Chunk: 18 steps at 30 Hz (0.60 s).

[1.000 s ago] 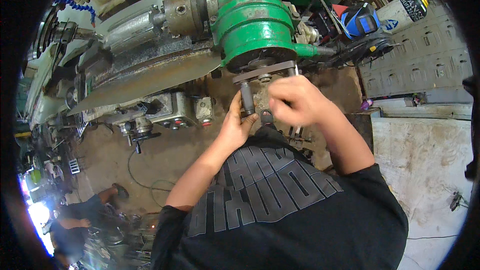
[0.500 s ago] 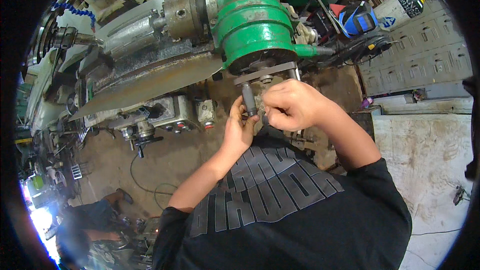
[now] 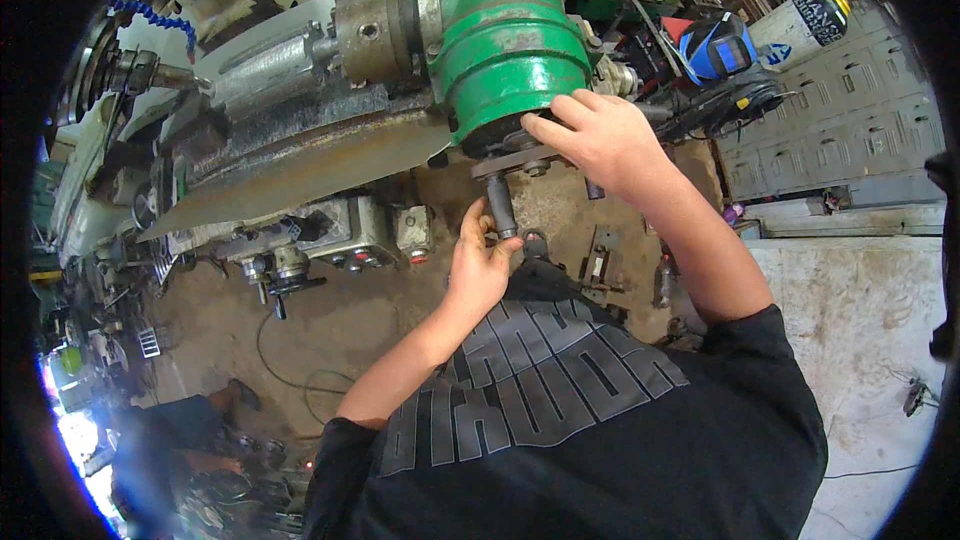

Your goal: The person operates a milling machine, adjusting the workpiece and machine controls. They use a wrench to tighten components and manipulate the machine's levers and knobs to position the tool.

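Note:
A dark metal crank arm (image 3: pixel 522 161) crosses the lower end of the green cylindrical housing (image 3: pixel 517 52). My left hand (image 3: pixel 478 266) is closed round the lower part of the crank's cylindrical handle (image 3: pixel 501 206), thumb at its end. My right hand (image 3: pixel 604 145) is over the right end of the crank arm and hides it. Its fingers are apart and partly bent, with the tips at the housing's lower rim; no object shows in them. A short dark cylindrical end (image 3: pixel 595 190) shows below this hand.
Left of the housing are a grey metal chuck (image 3: pixel 368 32) and a long curved sheet-metal guard (image 3: pixel 300 175). A machine part with levers (image 3: pixel 285 265) is below it. Metal pieces (image 3: pixel 603 260) lie on the floor. A blue welding mask (image 3: pixel 722 45) and metal drawers (image 3: pixel 850 90) stand right. Another person (image 3: pixel 175 445) is lower left.
My right hand has moved up from beside the crank handle to the housing's lower rim, its fist loosening into spread fingers. My left hand stays on the handle.

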Each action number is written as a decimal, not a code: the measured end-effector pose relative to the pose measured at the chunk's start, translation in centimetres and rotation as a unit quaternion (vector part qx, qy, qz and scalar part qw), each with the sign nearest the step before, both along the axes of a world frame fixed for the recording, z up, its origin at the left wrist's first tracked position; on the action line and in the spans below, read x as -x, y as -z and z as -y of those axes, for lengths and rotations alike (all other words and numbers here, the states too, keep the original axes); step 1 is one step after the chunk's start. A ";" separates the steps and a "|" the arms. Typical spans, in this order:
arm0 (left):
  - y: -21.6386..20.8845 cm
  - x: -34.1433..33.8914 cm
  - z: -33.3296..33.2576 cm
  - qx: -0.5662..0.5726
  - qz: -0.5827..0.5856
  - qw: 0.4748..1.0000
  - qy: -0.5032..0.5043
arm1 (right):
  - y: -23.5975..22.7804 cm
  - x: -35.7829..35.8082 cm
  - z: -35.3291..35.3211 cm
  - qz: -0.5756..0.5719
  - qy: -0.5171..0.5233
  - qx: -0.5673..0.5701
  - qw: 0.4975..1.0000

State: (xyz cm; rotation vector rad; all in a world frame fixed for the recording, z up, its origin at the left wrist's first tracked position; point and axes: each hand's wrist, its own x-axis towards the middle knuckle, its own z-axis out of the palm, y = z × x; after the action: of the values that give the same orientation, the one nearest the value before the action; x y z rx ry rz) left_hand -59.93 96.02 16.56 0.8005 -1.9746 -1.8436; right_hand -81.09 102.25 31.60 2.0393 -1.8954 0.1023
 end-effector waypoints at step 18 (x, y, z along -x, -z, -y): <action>0.7 0.1 1.5 -0.017 0.027 0.998 0.053 | 20.3 -4.4 -0.9 0.797 0.284 0.147 0.513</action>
State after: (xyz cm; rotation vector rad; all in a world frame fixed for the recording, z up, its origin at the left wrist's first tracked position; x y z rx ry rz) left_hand -60.03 94.53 15.85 0.7772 -2.0606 -1.9378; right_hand -76.72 103.13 11.27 0.5029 -2.7520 2.5805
